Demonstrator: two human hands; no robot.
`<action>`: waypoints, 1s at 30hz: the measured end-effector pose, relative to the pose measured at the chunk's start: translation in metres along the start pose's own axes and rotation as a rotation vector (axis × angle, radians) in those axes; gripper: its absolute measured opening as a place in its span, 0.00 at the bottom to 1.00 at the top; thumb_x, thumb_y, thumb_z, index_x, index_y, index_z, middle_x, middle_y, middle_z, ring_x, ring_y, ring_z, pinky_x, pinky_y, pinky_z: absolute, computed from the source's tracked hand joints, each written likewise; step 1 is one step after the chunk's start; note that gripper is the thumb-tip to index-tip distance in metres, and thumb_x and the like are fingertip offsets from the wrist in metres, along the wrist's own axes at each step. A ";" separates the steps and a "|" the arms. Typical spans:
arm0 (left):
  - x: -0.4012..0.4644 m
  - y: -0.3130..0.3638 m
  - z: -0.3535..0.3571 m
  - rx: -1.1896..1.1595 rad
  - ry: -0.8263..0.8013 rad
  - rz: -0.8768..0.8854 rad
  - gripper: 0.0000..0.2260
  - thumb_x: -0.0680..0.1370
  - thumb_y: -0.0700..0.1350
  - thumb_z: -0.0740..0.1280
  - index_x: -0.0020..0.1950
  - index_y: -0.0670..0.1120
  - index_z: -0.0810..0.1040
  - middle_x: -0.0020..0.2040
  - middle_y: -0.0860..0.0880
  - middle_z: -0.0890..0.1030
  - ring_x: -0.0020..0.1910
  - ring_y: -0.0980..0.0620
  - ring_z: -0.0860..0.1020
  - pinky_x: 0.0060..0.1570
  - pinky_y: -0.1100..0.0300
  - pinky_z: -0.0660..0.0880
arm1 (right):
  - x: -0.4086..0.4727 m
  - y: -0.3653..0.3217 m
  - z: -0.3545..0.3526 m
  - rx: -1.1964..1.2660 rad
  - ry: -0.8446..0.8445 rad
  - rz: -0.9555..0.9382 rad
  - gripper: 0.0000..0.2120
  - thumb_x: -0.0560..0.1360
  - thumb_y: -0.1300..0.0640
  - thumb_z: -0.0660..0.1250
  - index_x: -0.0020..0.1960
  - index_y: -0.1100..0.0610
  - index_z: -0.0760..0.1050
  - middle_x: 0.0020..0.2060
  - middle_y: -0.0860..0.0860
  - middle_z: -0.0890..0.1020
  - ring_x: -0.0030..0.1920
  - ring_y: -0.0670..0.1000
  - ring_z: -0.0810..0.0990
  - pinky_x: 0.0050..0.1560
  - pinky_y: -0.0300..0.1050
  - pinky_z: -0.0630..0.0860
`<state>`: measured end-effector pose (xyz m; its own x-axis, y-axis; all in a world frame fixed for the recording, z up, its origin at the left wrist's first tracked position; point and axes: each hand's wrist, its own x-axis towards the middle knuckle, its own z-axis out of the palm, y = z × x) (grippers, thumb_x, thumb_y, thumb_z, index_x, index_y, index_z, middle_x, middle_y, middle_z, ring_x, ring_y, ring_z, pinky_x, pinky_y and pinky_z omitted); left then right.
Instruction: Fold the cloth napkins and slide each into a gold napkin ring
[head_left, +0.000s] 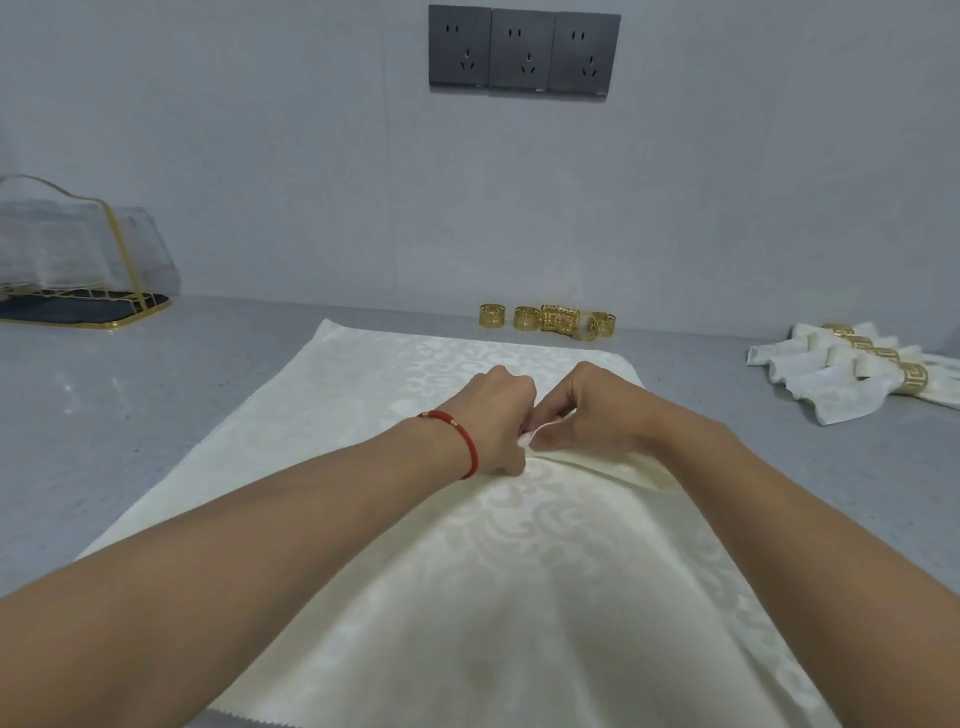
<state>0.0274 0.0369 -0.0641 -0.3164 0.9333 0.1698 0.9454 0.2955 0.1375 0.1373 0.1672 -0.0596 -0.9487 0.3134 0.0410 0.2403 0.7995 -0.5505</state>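
Observation:
A cream damask cloth napkin (395, 374) lies spread flat on the grey counter (156, 395). At its middle my left hand (496, 415), with a red cord on the wrist, and my right hand (597, 410) meet and pinch up a small bunch of the fabric between them. Creases run from the pinch toward the right. Several loose gold napkin rings (550, 319) stand in a row by the wall behind the napkin. At the far right lie several folded napkins in gold rings (872, 374).
A clear holder with a gold frame and dark base (83, 260) stands at the back left. A wall with three dark sockets (523, 49) closes the back. Bare counter shows on both sides of the napkin.

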 end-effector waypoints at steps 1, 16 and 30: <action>0.001 0.000 0.003 0.012 0.014 0.000 0.17 0.68 0.42 0.74 0.33 0.50 0.64 0.36 0.51 0.68 0.40 0.46 0.74 0.35 0.56 0.73 | -0.001 -0.001 -0.003 -0.011 -0.022 0.002 0.10 0.73 0.55 0.73 0.48 0.40 0.87 0.46 0.50 0.87 0.53 0.55 0.83 0.59 0.55 0.79; 0.020 -0.091 0.025 0.086 0.496 -0.351 0.17 0.72 0.36 0.65 0.33 0.47 0.57 0.31 0.49 0.65 0.36 0.43 0.67 0.37 0.55 0.59 | 0.128 0.102 -0.021 -0.384 0.298 0.420 0.18 0.84 0.44 0.54 0.67 0.43 0.76 0.80 0.54 0.58 0.78 0.61 0.57 0.74 0.61 0.60; 0.032 -0.104 0.038 0.051 0.516 -0.316 0.22 0.68 0.37 0.69 0.31 0.47 0.55 0.27 0.50 0.61 0.31 0.43 0.63 0.35 0.55 0.58 | 0.158 0.123 -0.017 -0.528 0.347 0.515 0.19 0.83 0.42 0.51 0.71 0.42 0.69 0.69 0.59 0.68 0.69 0.61 0.68 0.71 0.69 0.55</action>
<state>-0.0784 0.0436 -0.1104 -0.5673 0.5832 0.5814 0.7980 0.5637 0.2133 0.0203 0.3238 -0.1069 -0.5958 0.7795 0.1933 0.7766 0.6206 -0.1087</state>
